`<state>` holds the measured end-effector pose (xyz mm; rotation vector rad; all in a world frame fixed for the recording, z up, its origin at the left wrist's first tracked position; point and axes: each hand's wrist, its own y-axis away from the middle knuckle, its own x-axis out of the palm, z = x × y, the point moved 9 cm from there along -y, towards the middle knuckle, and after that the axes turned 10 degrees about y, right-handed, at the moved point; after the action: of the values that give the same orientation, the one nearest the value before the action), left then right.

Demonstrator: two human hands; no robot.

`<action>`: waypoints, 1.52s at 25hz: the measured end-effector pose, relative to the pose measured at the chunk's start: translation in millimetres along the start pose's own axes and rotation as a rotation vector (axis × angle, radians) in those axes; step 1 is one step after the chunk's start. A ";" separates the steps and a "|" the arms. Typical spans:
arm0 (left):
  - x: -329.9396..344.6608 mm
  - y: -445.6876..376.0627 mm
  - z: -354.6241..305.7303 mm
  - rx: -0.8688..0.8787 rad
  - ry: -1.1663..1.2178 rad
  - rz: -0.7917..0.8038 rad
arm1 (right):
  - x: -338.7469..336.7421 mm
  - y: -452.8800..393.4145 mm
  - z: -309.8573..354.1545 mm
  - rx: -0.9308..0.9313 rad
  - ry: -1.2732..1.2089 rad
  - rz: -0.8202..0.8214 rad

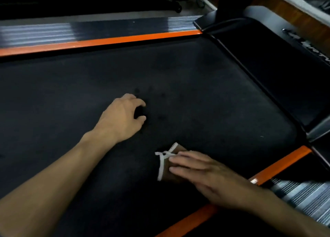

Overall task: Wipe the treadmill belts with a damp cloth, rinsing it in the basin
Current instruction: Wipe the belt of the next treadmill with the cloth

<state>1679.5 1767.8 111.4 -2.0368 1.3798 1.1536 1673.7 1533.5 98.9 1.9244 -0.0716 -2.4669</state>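
A black treadmill belt [196,79] fills most of the view and shows faint dark spots near its middle. A folded brown cloth [167,167] with a white edge lies on the belt at lower centre. My right hand [210,176] lies flat on the cloth and presses it down, fingers straight and pointing left. My left hand [123,117] rests on the belt to the upper left of the cloth. Its fingers are curled, with the fingertips touching the belt and nothing in them. No basin is in view.
Orange strips [107,40] border the belt on the far side and at the lower right [278,167]. Grey ribbed foot rails [303,197] run outside them. The black motor cover [267,61] and a console post [230,3] stand at the upper right.
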 end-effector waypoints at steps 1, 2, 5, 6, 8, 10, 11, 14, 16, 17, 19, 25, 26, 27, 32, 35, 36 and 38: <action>-9.0 6.7 8.1 -0.018 -0.071 -0.070 | -3.5 -3.6 -13.3 0.017 0.050 -0.030; -16.4 13.6 17.0 -0.055 -0.154 -0.125 | -9.1 -8.4 -33.0 0.072 0.091 -0.093; -17.3 28.8 45.5 -0.206 -0.273 -0.107 | -32.3 -16.6 -112.7 0.531 0.064 -0.297; -11.8 31.0 53.1 -0.243 -0.262 -0.062 | -34.6 -18.6 -127.7 0.698 0.030 -0.336; -1.9 32.5 62.3 -0.277 -0.239 0.004 | -32.4 -32.9 -116.7 0.782 0.041 -0.381; 0.1 30.2 63.0 -0.263 -0.279 0.024 | -26.2 -51.8 -66.9 0.558 0.087 -0.376; -0.8 28.9 62.0 -0.256 -0.298 0.031 | -16.1 -57.6 -34.5 0.395 0.099 -0.317; -6.9 28.1 63.7 -0.255 -0.257 0.058 | 10.2 -59.1 36.2 0.025 0.157 -0.118; -10.1 29.2 67.0 -0.255 -0.209 0.083 | 3.7 -66.0 23.5 -0.024 0.243 -0.119; -11.5 29.3 68.7 -0.253 -0.206 0.092 | -2.2 -73.6 3.8 0.023 0.269 -0.151; -13.3 28.4 71.1 -0.248 -0.220 0.110 | -28.4 -89.2 -55.3 0.261 0.280 -0.290; -11.5 25.5 76.1 -0.226 -0.269 0.199 | -41.6 -125.4 -81.8 0.529 0.153 -0.313; -13.5 25.8 77.4 -0.222 -0.266 0.216 | -31.9 -125.0 -52.3 0.390 0.139 -0.282; -16.4 26.0 78.0 -0.221 -0.251 0.234 | -20.4 -120.4 -21.6 0.261 0.107 -0.222; -27.4 23.3 77.2 -0.206 -0.218 0.274 | -9.1 -113.6 -2.3 -0.025 0.128 -0.103; -27.8 20.2 77.4 -0.206 -0.234 0.265 | -45.2 -134.8 -106.9 0.360 0.163 -0.269; -29.0 19.1 78.4 -0.218 -0.243 0.268 | -55.0 -135.9 -139.1 0.531 0.119 -0.297; -31.2 16.7 79.3 -0.241 -0.264 0.280 | -58.4 -137.9 -154.6 0.708 0.050 -0.329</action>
<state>1627.6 1835.1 93.7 -1.7944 1.4813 1.7158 1840.4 1669.0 112.0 2.4039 -0.7876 -2.8618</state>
